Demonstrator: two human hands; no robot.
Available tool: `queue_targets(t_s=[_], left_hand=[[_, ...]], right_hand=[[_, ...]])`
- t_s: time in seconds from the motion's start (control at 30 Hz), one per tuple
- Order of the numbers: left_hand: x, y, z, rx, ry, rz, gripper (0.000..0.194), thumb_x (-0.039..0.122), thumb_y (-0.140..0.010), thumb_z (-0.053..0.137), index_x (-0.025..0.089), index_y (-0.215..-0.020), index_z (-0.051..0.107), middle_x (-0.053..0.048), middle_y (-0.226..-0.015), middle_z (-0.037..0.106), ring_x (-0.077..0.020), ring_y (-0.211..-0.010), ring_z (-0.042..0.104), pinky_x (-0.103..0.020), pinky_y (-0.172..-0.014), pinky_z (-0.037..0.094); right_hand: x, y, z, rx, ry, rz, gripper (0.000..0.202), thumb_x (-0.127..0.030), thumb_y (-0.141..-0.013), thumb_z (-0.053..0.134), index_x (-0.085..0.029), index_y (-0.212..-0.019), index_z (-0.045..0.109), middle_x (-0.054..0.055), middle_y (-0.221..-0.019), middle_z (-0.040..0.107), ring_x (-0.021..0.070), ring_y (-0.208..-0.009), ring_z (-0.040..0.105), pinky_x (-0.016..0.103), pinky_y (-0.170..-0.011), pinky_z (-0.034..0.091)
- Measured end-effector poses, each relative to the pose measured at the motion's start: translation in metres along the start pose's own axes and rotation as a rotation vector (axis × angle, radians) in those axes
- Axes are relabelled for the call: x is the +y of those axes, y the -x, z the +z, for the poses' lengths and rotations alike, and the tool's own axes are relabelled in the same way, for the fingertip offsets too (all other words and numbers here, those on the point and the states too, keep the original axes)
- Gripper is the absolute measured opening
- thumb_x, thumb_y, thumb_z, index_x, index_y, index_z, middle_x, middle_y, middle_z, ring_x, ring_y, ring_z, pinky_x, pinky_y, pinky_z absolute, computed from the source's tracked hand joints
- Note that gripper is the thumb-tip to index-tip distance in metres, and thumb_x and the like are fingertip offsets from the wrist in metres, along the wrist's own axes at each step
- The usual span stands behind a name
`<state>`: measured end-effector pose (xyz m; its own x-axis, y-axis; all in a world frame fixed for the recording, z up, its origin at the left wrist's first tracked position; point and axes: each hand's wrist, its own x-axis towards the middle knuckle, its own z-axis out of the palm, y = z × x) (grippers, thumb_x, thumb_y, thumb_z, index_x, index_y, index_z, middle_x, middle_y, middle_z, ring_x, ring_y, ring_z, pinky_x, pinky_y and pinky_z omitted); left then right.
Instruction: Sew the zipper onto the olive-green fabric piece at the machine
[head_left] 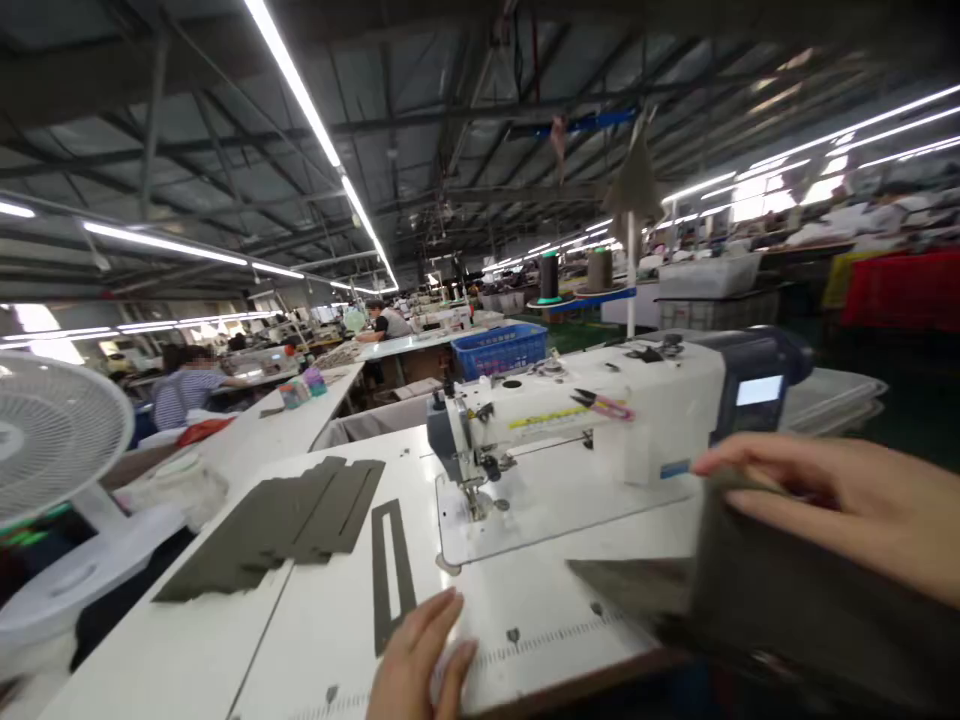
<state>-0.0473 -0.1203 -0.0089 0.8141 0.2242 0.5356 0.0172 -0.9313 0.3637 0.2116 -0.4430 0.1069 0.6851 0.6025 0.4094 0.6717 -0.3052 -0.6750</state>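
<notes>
"Where is the cloth in your hands?"

"Your right hand (840, 510) pinches the dark olive cloth (795, 590) between thumb and fingers; the blurred fabric hangs below your grip, one pointed corner reaching left over the front of the white tabletop (510, 585). Whether that corner touches the surface, you cannot tell."

"And your left?"

"Your left hand (420, 655) is at the table's near edge, thumb parted slightly from the fingers, nothing visible between them. Just beside those fingertips, on their left, lies a slotted dark strip (381, 570); farther left, overlapping olive pieces (277, 520) fan out."

"What stands beyond your fingers?"

"Past your left fingertips, the needle end of a white sewing machine (667, 420). Pink-handled snips (611, 406) lie on its arm, to the left of your right fingertips."
</notes>
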Motion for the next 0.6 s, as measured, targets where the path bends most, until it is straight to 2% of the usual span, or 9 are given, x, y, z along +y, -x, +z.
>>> queue_targets(t_s=[0.03, 0.07, 0.1, 0.2, 0.27, 0.33, 0.4, 0.5, 0.6], left_hand=[[0.013, 0.001, 0.004, -0.039, 0.142, -0.057, 0.033, 0.040, -0.094, 0.044, 0.025, -0.121, 0.057, -0.006, -0.119, 0.058, -0.0210, -0.106, 0.057, -0.029, -0.090, 0.048], [0.023, 0.002, 0.008, -0.058, 0.261, -0.149, 0.032, 0.039, -0.095, 0.043, 0.025, -0.121, 0.056, -0.005, -0.116, 0.060, -0.0199, -0.101, 0.059, -0.029, -0.088, 0.049], [0.030, 0.003, 0.012, -0.079, 0.350, -0.238, 0.033, 0.038, -0.094, 0.044, 0.025, -0.122, 0.055, -0.005, -0.114, 0.061, -0.0201, -0.100, 0.060, -0.030, -0.089, 0.049], [0.034, 0.004, 0.017, -0.108, 0.518, -0.449, 0.036, 0.032, -0.091, 0.044, 0.017, -0.123, 0.053, -0.009, -0.111, 0.062, -0.0217, -0.098, 0.060, -0.033, -0.090, 0.048], [0.028, 0.001, 0.015, -0.116, 0.589, -0.543, 0.036, 0.027, -0.091, 0.041, 0.011, -0.122, 0.051, -0.011, -0.102, 0.064, -0.0208, -0.087, 0.063, -0.033, -0.082, 0.050], [0.024, -0.006, 0.011, -0.119, 0.593, -0.586, 0.034, 0.020, -0.091, 0.039, 0.009, -0.121, 0.050, -0.009, -0.093, 0.065, -0.0182, -0.075, 0.063, -0.031, -0.075, 0.051], [0.024, -0.014, 0.009, -0.115, 0.494, -0.547, 0.032, 0.012, -0.086, 0.044, 0.012, -0.118, 0.053, -0.007, -0.094, 0.063, -0.0172, -0.075, 0.061, -0.030, -0.076, 0.049], [0.028, -0.027, 0.010, -0.138, 0.280, -0.404, 0.039, 0.006, -0.076, 0.063, 0.017, -0.112, 0.059, -0.006, -0.107, 0.057, -0.0212, -0.094, 0.055, -0.034, -0.088, 0.044], [0.031, -0.037, 0.016, -0.234, 0.153, -0.316, 0.049, 0.014, -0.068, 0.079, 0.019, -0.112, 0.059, -0.007, -0.111, 0.054, -0.0267, -0.104, 0.048, -0.040, -0.093, 0.040]], right_hand=[[-0.019, -0.015, 0.023, -0.122, -0.111, 0.099, 0.034, -0.051, -0.067, 0.064, -0.025, -0.089, 0.065, 0.002, -0.061, 0.058, 0.0205, -0.055, 0.055, 0.027, -0.048, 0.043], [-0.032, -0.028, 0.048, -0.221, -0.284, 0.223, 0.035, -0.047, -0.058, 0.070, -0.022, -0.082, 0.064, 0.003, -0.064, 0.060, 0.0207, -0.059, 0.056, 0.026, -0.050, 0.044], [-0.039, -0.037, 0.073, -0.279, -0.359, 0.268, 0.037, -0.048, -0.055, 0.069, -0.020, -0.078, 0.063, 0.005, -0.066, 0.062, 0.0214, -0.062, 0.058, 0.026, -0.052, 0.044], [-0.031, -0.047, 0.144, -0.350, -0.497, 0.360, 0.043, -0.053, -0.055, 0.064, -0.017, -0.078, 0.058, 0.009, -0.077, 0.065, 0.0246, -0.073, 0.062, 0.029, -0.060, 0.048], [-0.015, -0.045, 0.174, -0.363, -0.561, 0.393, 0.046, -0.054, -0.055, 0.065, -0.017, -0.081, 0.058, 0.010, -0.082, 0.066, 0.0256, -0.077, 0.062, 0.031, -0.066, 0.050], [-0.001, -0.043, 0.189, -0.359, -0.596, 0.413, 0.049, -0.053, -0.054, 0.067, -0.017, -0.086, 0.057, 0.010, -0.083, 0.066, 0.0262, -0.079, 0.062, 0.032, -0.069, 0.050], [0.008, -0.044, 0.192, -0.333, -0.593, 0.434, 0.054, -0.053, -0.053, 0.069, -0.016, -0.090, 0.057, 0.010, -0.080, 0.065, 0.0267, -0.078, 0.062, 0.032, -0.067, 0.050], [0.011, -0.047, 0.186, -0.269, -0.546, 0.465, 0.067, -0.056, -0.051, 0.070, -0.014, -0.100, 0.056, 0.008, -0.072, 0.062, 0.0261, -0.072, 0.062, 0.030, -0.061, 0.049], [0.010, -0.051, 0.181, -0.220, -0.493, 0.486, 0.088, -0.057, -0.047, 0.073, -0.014, -0.119, 0.049, 0.010, -0.086, 0.063, 0.0265, -0.078, 0.062, 0.030, -0.064, 0.050]])
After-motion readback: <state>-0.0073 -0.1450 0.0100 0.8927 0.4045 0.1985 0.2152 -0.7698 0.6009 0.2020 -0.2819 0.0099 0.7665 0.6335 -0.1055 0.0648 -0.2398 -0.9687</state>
